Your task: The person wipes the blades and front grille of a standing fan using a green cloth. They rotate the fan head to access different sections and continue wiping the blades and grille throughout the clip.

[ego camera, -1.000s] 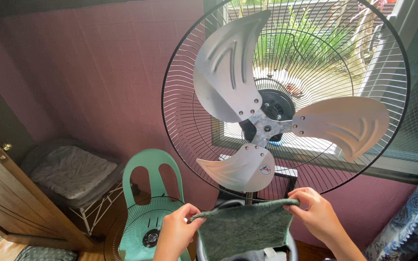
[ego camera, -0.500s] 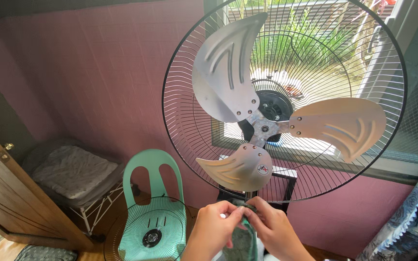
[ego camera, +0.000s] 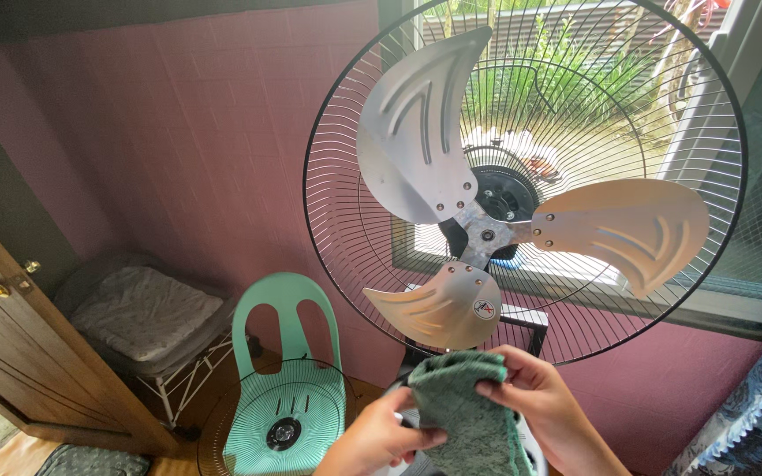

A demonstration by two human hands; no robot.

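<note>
At my nine o'clock stands a wooden door; a cushioned seat sits beside a mint plastic chair.

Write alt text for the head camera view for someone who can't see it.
Two bare hands, left hand and right hand, hold a folded grey-green cloth below a large standing fan with three metal blades and its front grille off. That round wire grille leans on a mint-green plastic chair beside a pink wall.
</note>
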